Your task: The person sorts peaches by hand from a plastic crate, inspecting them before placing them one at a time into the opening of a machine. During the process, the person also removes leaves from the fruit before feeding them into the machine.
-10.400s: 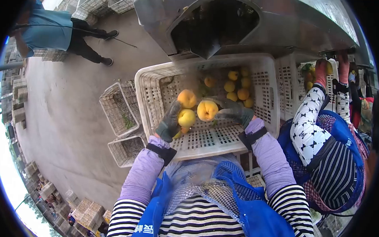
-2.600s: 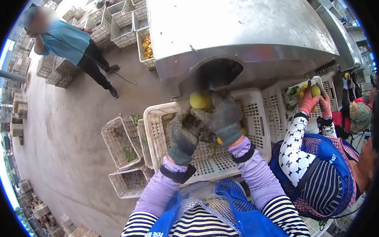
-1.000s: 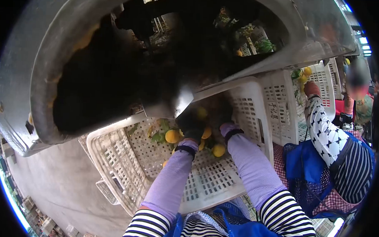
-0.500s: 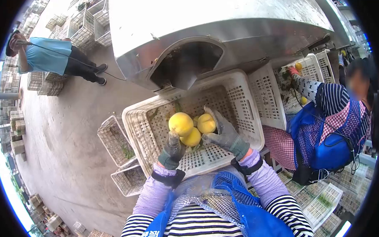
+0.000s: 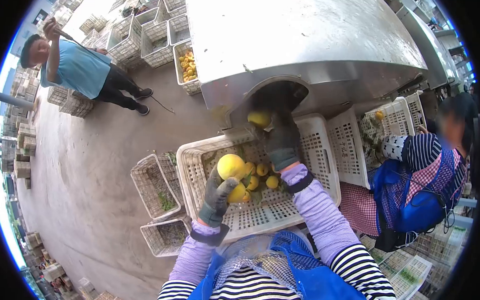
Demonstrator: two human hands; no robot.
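Observation:
My left hand [image 5: 216,198], in a dark grey glove, is wrapped round yellow fruit [image 5: 231,166] over the near left part of a white plastic crate [image 5: 329,169]. A second fruit [image 5: 237,193] shows just below, against the same fingers. Several smaller yellow fruits [image 5: 261,170] with green leaves lie in the crate. My right hand [image 5: 282,138], also gloved, reaches to the dark opening [image 5: 279,96] of the metal machine. Its fingers are at another yellow fruit [image 5: 259,119], which they seem to hold.
A person in a blue shirt [image 5: 89,68] stands at the upper left holding a cord. At the right a co-worker [image 5: 427,172] leans by another crate [image 5: 346,143]. Two crates [image 5: 157,181] stand on the floor at the left. A crate of orange fruit [image 5: 189,69] is beside the machine [image 5: 318,41].
My right hand has moved up from the crate to the opening, where it is at a fruit. My left hand keeps its fruit. More small fruits show in the crate, and the view has shifted.

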